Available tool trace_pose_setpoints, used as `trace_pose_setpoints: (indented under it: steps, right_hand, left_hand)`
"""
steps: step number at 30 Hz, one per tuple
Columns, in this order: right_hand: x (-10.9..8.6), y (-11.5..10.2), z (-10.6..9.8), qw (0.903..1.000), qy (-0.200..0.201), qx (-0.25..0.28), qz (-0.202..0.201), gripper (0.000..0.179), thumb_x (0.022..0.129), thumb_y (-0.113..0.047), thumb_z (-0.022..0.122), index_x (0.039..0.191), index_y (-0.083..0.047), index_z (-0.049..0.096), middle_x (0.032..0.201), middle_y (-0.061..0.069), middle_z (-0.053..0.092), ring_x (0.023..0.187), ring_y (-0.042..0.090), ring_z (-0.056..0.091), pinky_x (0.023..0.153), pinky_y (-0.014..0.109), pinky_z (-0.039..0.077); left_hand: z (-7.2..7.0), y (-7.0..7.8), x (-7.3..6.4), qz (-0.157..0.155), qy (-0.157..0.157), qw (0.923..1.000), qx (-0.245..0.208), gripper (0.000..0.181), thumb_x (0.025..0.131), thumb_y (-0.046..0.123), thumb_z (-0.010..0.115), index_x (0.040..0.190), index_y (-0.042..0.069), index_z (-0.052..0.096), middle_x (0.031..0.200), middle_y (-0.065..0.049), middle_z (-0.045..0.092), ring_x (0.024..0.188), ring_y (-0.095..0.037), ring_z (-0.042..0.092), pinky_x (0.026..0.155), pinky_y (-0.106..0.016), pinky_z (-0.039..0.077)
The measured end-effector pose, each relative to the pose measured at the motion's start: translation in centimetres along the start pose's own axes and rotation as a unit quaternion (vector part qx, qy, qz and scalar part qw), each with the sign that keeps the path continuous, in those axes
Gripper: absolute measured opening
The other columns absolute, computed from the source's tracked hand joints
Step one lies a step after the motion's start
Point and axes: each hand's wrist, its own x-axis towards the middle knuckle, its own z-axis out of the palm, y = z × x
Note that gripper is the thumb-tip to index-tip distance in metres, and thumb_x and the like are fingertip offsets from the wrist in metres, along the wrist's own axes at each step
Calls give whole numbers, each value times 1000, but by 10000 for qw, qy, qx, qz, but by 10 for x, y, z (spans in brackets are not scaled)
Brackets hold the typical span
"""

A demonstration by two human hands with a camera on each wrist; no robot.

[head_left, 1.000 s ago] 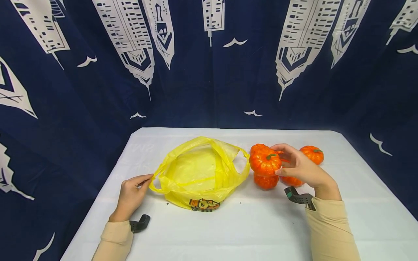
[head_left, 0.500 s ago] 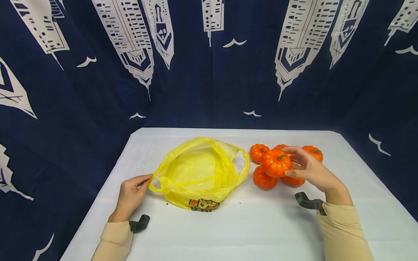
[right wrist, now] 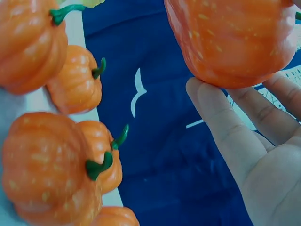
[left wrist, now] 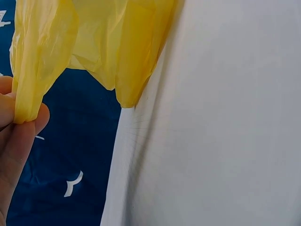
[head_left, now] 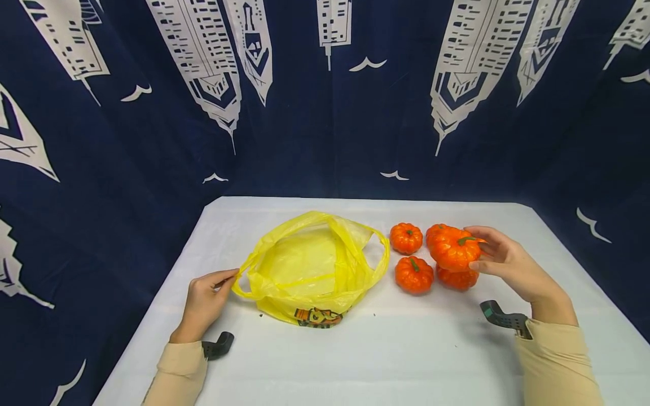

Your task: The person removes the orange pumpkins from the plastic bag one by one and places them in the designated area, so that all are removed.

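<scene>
My left hand (head_left: 205, 304) pinches one handle of a yellow plastic bag (head_left: 299, 268). In the left wrist view, thumb and fingers (left wrist: 19, 146) grip the gathered yellow plastic (left wrist: 40, 61). The bag lies with its mouth spread and a cartoon print on its near side. Over on the right, my right hand (head_left: 518, 268) holds a small orange pumpkin (head_left: 454, 251) with a green stem, raised above the others. The right wrist view has this held pumpkin (right wrist: 230, 42) at the top, with fingers (right wrist: 221, 113) against its underside.
Several more pumpkins stand on the white table (head_left: 325, 366): one at back left (head_left: 406, 238), one at front left (head_left: 414, 275), others partly hidden behind and under the held one. A dark blue curtain (head_left: 325, 129) with white buildings hangs behind the table.
My right hand has carried the pumpkin rightward, away from the bag, uncovering the two left pumpkins. The rear right pumpkin is now hidden. My left hand and the bag stay put.
</scene>
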Motion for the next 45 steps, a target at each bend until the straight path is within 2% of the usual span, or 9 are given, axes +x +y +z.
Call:
trace_pose_setpoints:
  steps: [10,16,21,28,35,39,43,45]
  right_hand:
    - [-14,15,-16,9993,258,-253,116,60,93,7,60,147,-12,43,136,-28,50,116,-15,54,85,9,53]
    - [-22,24,-27,9994,335,55,84,61,92,13,58,145,-13,46,137,-24,49,114,-14,56,83,9,54]
    - [-26,29,-33,9990,413,32,160,62,92,13,58,144,-18,47,134,-25,48,113,-16,56,82,8,53]
    - [-34,38,-39,9971,550,-368,385,65,93,9,60,143,-29,47,138,-22,45,112,-21,50,82,5,51]
    - [-38,47,-44,9974,562,-174,427,64,93,11,59,146,-24,46,135,-26,44,110,-22,50,82,4,50]
    - [-41,53,-48,9966,573,-157,579,64,94,10,58,149,-18,42,136,-28,39,109,-24,48,83,2,48]
    - [-46,63,-50,9940,594,-262,883,64,97,3,58,153,-22,38,141,-26,35,107,-25,45,81,-1,44]
    - [-49,68,-51,9932,612,-138,982,64,98,2,58,153,-23,38,142,-25,34,105,-25,45,81,-2,43]
  left_hand:
    - [-1,2,1,85,11,10000,10,25,75,-15,77,96,-2,79,90,-14,78,76,-29,74,71,1,48]
    - [-2,0,1,151,56,9999,-7,26,74,-16,78,95,-2,79,89,-14,78,76,-27,74,71,0,48]
    - [-1,-3,1,174,94,9998,2,26,74,-16,78,95,-2,79,88,-14,78,75,-26,73,71,-1,49]
    - [-2,-3,2,200,91,9997,-44,27,74,-17,78,96,-2,79,89,-15,78,75,-26,73,71,0,48]
    - [-2,-3,1,183,99,9998,-31,27,74,-17,78,95,-1,79,89,-15,78,76,-24,74,72,0,48]
    - [-1,-4,1,183,93,9998,-55,27,73,-17,78,96,-2,79,89,-15,78,76,-29,74,72,0,49]
    - [-1,-3,1,190,91,9997,-83,27,74,-17,77,96,-2,79,89,-15,78,76,-29,74,72,0,49]
    - [-1,-2,1,210,88,9997,-80,27,74,-17,77,96,-2,79,89,-15,78,76,-29,74,72,0,49]
